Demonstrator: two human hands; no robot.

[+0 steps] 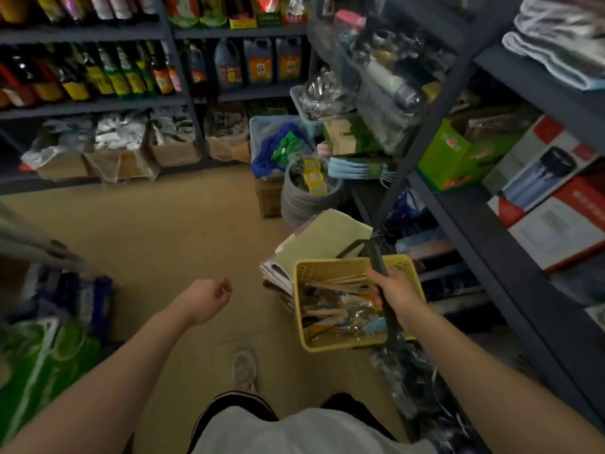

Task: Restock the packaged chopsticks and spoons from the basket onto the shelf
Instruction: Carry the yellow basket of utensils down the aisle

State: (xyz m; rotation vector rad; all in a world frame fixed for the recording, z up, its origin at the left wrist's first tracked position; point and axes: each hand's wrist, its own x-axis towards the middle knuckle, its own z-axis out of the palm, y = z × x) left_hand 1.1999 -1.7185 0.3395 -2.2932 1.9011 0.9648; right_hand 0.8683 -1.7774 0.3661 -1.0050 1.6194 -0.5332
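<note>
**Yellow basket of packaged cutlery carried down a shop aisle**

Yellow plastic mesh forms the basket (355,301) that hangs at the near right of the aisle, held up by its dark handle (379,257). The person's right hand (394,290) grips that handle, fingers curled round the bar. Inside the basket lie packaged chopsticks (340,279), pale sticks slanting across the far end, and beneath them clear-wrapped spoons (347,314) in a jumble; single packs are too blurred to count. The left hand (209,294) hangs to the near left over the beige floor (163,231), its fingers loosely curled and holding nothing. The dark metal shelf (465,224) runs along the right side, just beside the basket, carrying a green carton (458,158) and red-and-white boxes (553,198). Just past the basket a stack of folded cloths (320,240) sits on the floor. Far across the aisle stand shelves of sauce bottles (108,73) above cardboard boxes (121,162). A pale shoe (244,368) shows on the floor below the arms.
</note>
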